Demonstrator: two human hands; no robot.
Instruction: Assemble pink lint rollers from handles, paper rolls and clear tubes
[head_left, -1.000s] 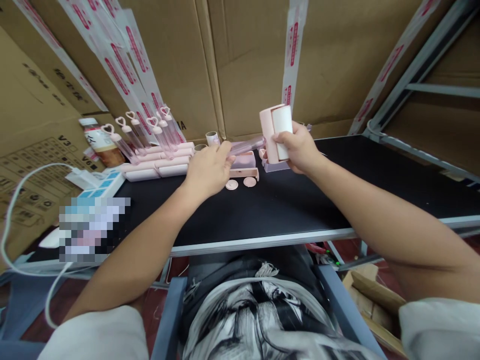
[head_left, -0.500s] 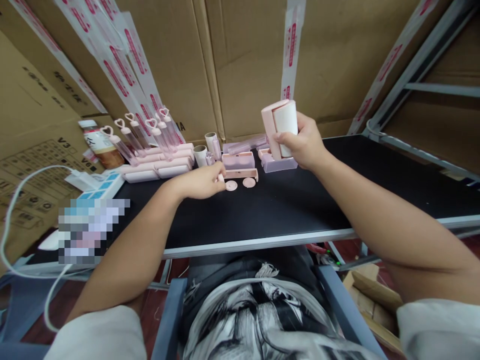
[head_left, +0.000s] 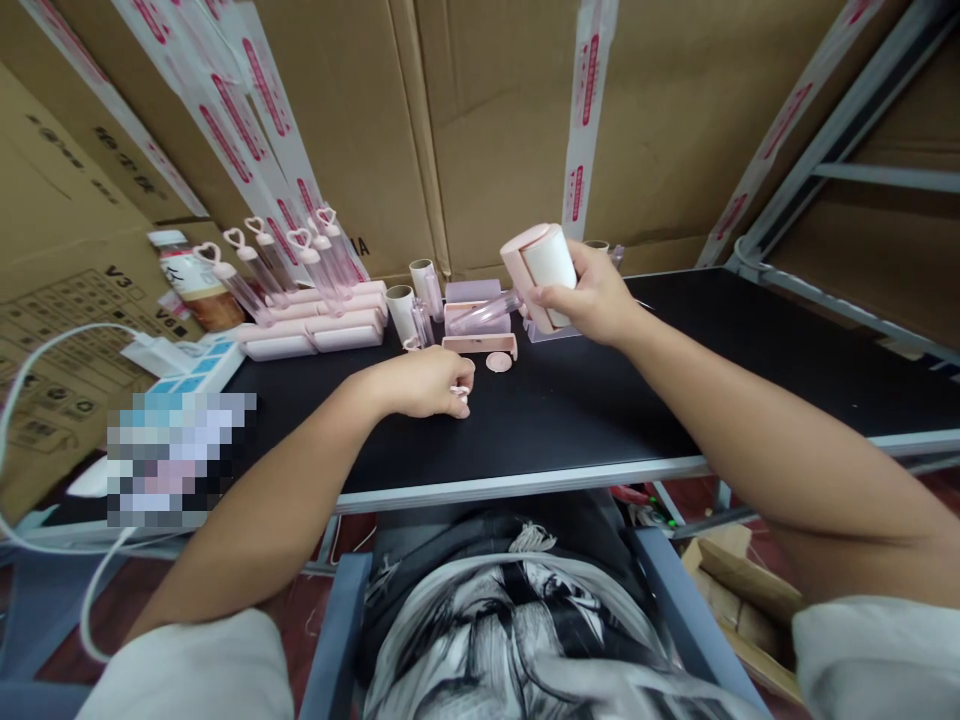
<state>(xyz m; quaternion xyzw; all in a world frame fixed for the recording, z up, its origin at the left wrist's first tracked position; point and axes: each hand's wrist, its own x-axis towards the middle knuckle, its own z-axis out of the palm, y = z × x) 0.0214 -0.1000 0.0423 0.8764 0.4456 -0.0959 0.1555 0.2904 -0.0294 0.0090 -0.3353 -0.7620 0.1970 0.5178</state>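
My right hand (head_left: pixel 600 292) is raised over the back of the table, wrapped round a tilted pink casing (head_left: pixel 521 270) with a white cylinder (head_left: pixel 553 265) set in it. Low over the black tabletop, my left hand (head_left: pixel 424 382) pinches a small pink piece (head_left: pixel 460 394); its full shape is hidden by the fingers. Just behind that hand lie an open pink half-shell (head_left: pixel 480 345) and a pink disc (head_left: pixel 499 362). A clear pink tube (head_left: pixel 484 314) leans across a pink tray behind them. White cylinders (head_left: pixel 401 312) with clear tubes stand left of it.
Several clear tubes with pink heart-shaped tops (head_left: pixel 304 240) stand among pink cases (head_left: pixel 315 335) at the left. Beyond them are a drink bottle (head_left: pixel 196 285) and a power strip (head_left: pixel 199 370) with a white cable. Cardboard (head_left: pixel 495 130) walls the back; a metal frame (head_left: pixel 832 140) rises at right.
My left hand has moved right and towards me with the small pink piece, now covering most of one disc. My right hand has shifted left and slightly lower, tilting the casing more.
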